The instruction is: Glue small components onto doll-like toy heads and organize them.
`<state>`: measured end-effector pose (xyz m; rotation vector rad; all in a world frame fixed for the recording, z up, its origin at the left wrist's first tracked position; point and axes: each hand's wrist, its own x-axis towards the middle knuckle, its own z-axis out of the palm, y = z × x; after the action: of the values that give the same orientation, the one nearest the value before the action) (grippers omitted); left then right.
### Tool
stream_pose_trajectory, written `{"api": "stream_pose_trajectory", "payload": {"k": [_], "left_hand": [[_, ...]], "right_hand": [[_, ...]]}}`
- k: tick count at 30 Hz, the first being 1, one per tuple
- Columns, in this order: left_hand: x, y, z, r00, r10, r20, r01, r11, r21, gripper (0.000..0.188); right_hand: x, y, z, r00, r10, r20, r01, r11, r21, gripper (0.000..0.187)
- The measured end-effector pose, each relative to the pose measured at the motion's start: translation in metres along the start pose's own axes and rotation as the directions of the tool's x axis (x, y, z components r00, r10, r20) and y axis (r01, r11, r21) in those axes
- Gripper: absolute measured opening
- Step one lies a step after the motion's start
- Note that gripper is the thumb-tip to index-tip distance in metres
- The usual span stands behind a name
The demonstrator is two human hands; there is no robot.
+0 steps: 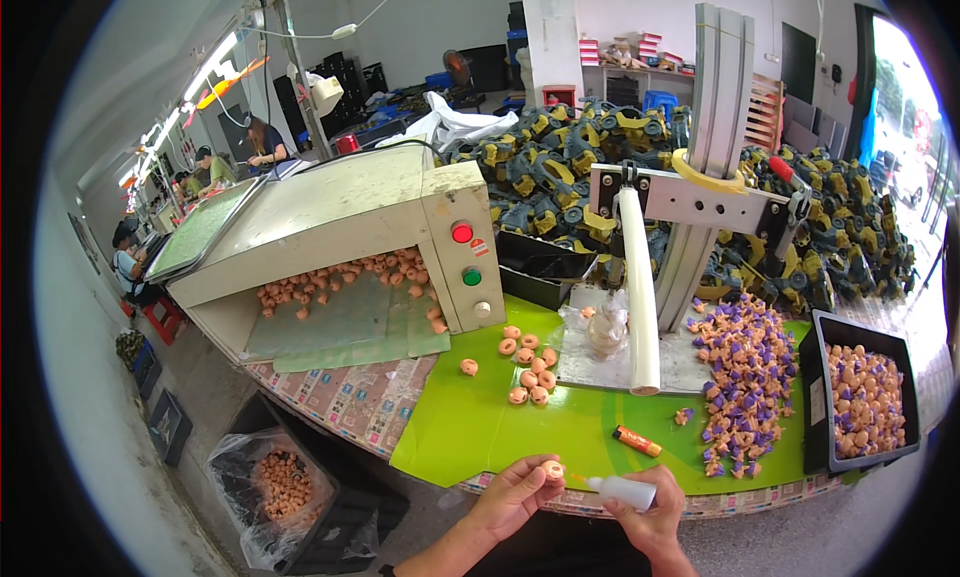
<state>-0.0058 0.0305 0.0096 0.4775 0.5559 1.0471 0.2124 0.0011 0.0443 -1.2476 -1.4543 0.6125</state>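
My left hand (512,499) pinches a small peach-coloured doll head (553,469) between thumb and fingers near the front edge of the table. Its hollow opening shows. My right hand (657,517) is wrapped around a white squeeze bottle (628,492), tilted so that its thin nozzle points left at the doll head. Whether the tip touches the head I cannot tell. Beyond my hands, several loose doll heads (525,356) lie on the green mat (450,427). An orange, dark-ended tube (637,440) lies above the bottle.
A cream machine (455,192) at left holds many doll heads. A press with a long white lever (637,297) stands ahead. Purple-and-peach figure parts (740,387) are heaped at right beside a filled black bin (815,427). Behind rise piled yellow-and-dark toy vehicles (560,167).
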Motion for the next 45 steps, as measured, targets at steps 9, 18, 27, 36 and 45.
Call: {"api": "stream_pose_trajectory", "payload": {"k": [9,18,27,36,45], "left_hand": [[-0.001,0.010,0.007,0.994,0.092,-0.052,-0.090,0.995,0.033,0.028],[-0.014,0.016,0.006,0.997,0.058,-0.044,-0.059,0.998,-0.010,0.029],[-0.017,0.008,0.023,0.999,-0.008,0.047,0.015,0.990,-0.140,0.032],[-0.013,-0.007,0.032,0.982,-0.190,0.005,0.190,0.982,-0.018,0.032],[-0.009,-0.020,0.029,0.983,-0.168,0.072,0.162,0.983,0.083,0.029]], "right_hand": [[0.027,0.014,0.036,0.999,0.009,-0.042,-0.010,1.000,-0.026,0.035],[0.043,0.019,0.016,0.996,-0.080,0.024,0.083,0.985,-0.153,0.046],[0.082,0.065,-0.050,0.995,-0.092,0.027,0.079,0.620,-0.781,0.008],[0.053,-0.007,-0.044,0.981,0.044,0.189,-0.014,0.988,-0.156,0.016],[0.028,-0.030,-0.021,0.933,0.092,0.348,-0.087,0.996,-0.031,0.016]]}}
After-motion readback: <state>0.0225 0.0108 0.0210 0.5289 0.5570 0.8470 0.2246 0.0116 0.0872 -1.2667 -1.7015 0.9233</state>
